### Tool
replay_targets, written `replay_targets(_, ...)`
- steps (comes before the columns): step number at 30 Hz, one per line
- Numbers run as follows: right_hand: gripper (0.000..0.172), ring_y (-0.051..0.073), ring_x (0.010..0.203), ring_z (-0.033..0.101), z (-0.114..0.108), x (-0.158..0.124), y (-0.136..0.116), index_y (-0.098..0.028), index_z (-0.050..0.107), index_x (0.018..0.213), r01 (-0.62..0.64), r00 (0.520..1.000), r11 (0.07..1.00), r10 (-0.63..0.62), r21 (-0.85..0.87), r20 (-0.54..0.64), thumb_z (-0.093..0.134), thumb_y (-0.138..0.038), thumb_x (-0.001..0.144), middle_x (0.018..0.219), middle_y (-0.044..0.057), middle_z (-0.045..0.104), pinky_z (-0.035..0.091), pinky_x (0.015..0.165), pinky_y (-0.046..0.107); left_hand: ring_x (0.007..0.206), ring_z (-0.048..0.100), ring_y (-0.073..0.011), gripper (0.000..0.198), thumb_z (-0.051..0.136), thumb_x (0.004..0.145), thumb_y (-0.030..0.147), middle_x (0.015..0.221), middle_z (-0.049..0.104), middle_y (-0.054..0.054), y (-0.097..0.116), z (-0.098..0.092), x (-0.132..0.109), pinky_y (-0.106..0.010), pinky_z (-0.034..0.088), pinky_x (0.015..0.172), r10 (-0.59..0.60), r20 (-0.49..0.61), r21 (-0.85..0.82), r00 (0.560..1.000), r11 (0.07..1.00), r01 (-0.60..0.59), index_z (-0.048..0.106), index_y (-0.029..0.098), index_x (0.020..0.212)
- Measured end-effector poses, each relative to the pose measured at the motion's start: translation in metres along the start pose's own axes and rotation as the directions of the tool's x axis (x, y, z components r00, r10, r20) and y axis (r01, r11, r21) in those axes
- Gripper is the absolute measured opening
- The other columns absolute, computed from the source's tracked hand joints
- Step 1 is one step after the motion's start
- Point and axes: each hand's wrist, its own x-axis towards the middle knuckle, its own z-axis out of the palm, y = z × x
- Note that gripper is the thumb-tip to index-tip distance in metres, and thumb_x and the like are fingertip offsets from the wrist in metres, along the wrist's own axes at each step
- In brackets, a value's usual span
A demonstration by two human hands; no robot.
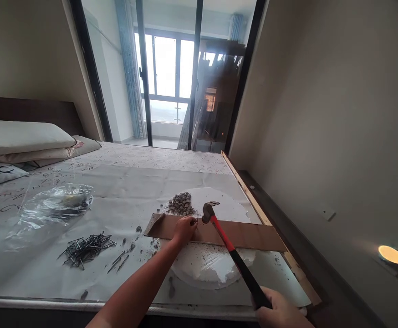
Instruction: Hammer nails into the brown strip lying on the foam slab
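My right hand point(281, 310) grips the black end of a red-and-black claw hammer point(231, 250). Its steel head point(208, 212) hovers just above a strip of brown cardboard point(247, 234) lying across a round white foam slab point(212, 264). My left hand point(184, 228) rests on the cardboard with its fingertips pinched right beside the hammer head; what they pinch is too small to make out. A small heap of grey rubble point(181, 203) sits on the foam just behind the cardboard.
A pile of dark nails point(86, 248) lies on the white-sheeted bed point(83, 282), with loose nails and debris nearby. A crumpled clear plastic bag point(48, 209) is further left, pillows point(21, 141) at the headboard. A wooden rail point(250, 196) edges the bed; a lamp point(391, 254) glows low right.
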Motion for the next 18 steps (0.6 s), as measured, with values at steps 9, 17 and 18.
replay_targets(9,0.009,0.003,0.027,0.022,0.015,0.012,-0.027,-0.023,0.034,0.064,-0.027,0.999,0.999,0.026,0.019,0.023,0.040,-0.021,0.059,0.036,-0.013,0.027,0.015,0.031,0.020,0.075,0.057,-0.0149,0.014,0.053,0.072,0.020,0.082,0.066,-0.003,-0.006,0.005,-0.002,-0.024,0.039,0.067,0.004,-0.017,-0.008,1.000,1.000,-0.004,0.066,0.018,0.076)
replay_targets(17,0.008,0.005,0.024,0.024,0.014,0.016,-0.026,-0.023,0.033,0.066,-0.003,1.000,1.000,0.003,-0.028,0.022,0.039,-0.022,0.061,0.032,-0.014,0.027,0.011,0.029,0.019,0.077,0.058,-0.0161,0.015,0.053,0.072,0.019,0.084,0.067,-0.004,0.001,0.004,-0.005,-0.025,0.039,0.069,0.026,0.002,0.056,1.000,0.998,-0.026,0.067,0.019,0.077)
replay_targets(18,0.008,0.005,0.024,0.024,0.013,0.015,-0.027,-0.023,0.033,0.067,0.004,1.000,1.000,-0.003,-0.026,0.019,0.039,-0.023,0.062,0.032,-0.014,0.027,0.012,0.029,0.018,0.078,0.058,-0.0162,0.016,0.053,0.072,0.019,0.085,0.067,-0.004,0.002,0.005,-0.004,-0.025,0.039,0.070,0.020,0.001,0.054,1.000,0.998,-0.020,0.067,0.019,0.078)
